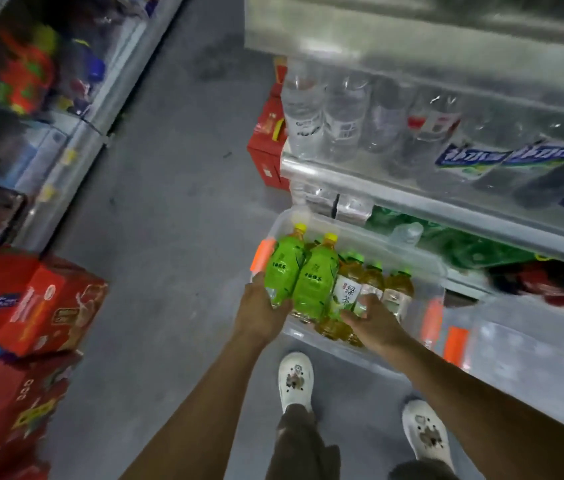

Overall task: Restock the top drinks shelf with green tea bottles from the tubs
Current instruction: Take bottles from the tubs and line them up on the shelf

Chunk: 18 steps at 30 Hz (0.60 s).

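Over the clear tub (353, 233) on the floor, our left hand (261, 315) grips two green tea bottles (299, 275); our right hand (375, 318) closes on another bottle (344, 292). We should grip low and lift straight up.

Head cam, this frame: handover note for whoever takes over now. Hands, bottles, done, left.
Left hand: holding two green-label, yellow-capped tea bottles from below, lifted over the clear tub.
Right hand: down in the tub on a white-label green tea bottle; grip not clear through blur.
Tub sits on the floor by the drinks shelving, several green-capped bottles inside; a second tub stands to its right.
Done: two bottles out.
Left: carry these up to the top shelf, then return for the rest. Top shelf's state is too blurred to judge.
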Motion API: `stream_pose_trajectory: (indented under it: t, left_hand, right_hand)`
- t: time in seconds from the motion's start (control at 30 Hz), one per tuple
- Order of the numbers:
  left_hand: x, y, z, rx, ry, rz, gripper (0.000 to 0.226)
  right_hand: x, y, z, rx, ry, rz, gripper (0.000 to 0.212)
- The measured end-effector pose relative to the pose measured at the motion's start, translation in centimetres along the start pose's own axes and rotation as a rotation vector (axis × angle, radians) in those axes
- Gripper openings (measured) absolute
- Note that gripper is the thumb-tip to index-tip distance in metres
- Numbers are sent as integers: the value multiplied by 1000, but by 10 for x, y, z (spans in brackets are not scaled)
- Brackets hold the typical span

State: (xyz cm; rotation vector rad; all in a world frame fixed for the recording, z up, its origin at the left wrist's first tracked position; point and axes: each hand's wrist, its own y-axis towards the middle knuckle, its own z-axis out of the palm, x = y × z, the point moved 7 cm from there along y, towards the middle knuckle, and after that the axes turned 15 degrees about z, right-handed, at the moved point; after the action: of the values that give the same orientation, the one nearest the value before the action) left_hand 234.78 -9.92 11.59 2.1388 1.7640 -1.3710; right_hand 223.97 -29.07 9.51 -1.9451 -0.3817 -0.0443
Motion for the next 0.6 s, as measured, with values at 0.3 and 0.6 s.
stream_pose_trajectory:
  t: [0.3,0.6]
  left_hand:
    - [44,72,32,146,200,106,81]
    - [50,84,48,157,337,114,90]
  right_hand:
    - [65,81,65,-161,186,233,117]
    - [56,99,71,-228,91,250,140]
